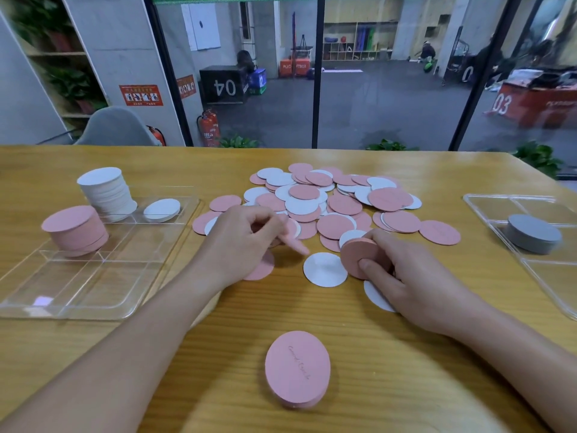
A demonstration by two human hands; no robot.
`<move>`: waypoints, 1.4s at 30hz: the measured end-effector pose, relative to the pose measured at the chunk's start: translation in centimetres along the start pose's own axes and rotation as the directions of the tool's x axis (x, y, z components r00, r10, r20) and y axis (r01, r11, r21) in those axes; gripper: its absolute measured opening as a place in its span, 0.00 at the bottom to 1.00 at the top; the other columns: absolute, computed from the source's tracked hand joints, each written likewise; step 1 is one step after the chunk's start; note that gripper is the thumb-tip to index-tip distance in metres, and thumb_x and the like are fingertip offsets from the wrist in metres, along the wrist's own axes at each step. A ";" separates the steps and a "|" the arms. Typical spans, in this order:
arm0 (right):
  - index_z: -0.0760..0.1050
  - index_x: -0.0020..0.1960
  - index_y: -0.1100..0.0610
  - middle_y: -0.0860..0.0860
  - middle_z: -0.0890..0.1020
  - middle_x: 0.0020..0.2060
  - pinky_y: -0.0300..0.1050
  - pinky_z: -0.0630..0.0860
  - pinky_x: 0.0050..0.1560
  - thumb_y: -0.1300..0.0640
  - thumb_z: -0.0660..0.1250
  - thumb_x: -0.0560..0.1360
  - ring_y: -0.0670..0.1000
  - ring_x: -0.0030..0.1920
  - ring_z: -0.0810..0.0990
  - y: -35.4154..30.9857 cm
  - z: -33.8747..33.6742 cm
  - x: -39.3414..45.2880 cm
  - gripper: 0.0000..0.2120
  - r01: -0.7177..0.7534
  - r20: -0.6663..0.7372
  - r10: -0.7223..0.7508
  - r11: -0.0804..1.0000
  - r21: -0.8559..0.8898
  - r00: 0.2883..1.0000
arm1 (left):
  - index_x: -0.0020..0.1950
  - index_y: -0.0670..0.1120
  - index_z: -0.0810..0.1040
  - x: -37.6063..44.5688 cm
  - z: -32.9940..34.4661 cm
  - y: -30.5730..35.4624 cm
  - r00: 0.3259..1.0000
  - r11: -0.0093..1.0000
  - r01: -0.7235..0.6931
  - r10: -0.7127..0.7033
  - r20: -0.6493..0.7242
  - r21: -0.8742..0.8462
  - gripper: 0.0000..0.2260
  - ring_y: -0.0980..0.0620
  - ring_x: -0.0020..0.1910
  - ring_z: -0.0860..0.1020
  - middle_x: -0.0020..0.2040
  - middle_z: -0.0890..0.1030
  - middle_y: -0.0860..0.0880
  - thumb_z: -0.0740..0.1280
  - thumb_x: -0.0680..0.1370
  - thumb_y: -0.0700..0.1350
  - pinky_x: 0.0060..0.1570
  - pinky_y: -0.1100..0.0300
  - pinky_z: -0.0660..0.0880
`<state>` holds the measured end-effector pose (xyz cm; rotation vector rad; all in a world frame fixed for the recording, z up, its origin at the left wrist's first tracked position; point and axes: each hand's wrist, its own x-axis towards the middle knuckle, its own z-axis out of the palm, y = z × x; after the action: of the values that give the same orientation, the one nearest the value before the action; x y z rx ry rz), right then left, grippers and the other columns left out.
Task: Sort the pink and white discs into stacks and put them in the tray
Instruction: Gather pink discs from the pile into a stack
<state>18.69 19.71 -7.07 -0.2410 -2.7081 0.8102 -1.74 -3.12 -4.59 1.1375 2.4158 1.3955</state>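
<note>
A loose heap of pink and white discs [331,201] covers the middle of the wooden table. My left hand [240,245] pinches a pink disc [295,245] at the heap's near edge, above another pink disc [262,270] lying flat. My right hand [402,276] grips a small upright stack of pink discs [352,257], with a white disc [324,269] flat beside it and another white disc [376,296] partly under the hand. In the clear tray [93,295] at the left stand a pink stack [75,229], a tall white stack [106,192] and a single white disc [161,210]. A short pink stack [296,368] sits near me.
A second clear tray [530,214] at the right edge holds a grey stack of discs [534,234]. A grey chair [115,126] stands behind the table's far left edge, in front of a glass wall.
</note>
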 end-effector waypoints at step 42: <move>0.65 0.51 0.47 0.41 0.76 0.42 0.51 0.75 0.43 0.49 0.62 0.86 0.48 0.43 0.75 -2.0 1.8 0.2 0.07 0.044 0.046 -0.042 0.998 -0.044 0.998 | 0.89 0.58 0.55 0.7 1.6 -3.6 0.972 0.745 0.154 -0.231 0.035 0.649 0.38 0.43 0.88 0.47 0.90 0.52 0.48 0.51 0.82 0.76 0.85 0.41 0.48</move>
<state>17.77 17.23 -7.32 -0.1764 -2.7660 0.7515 -3.47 -2.57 -8.11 0.9807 2.9060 0.3999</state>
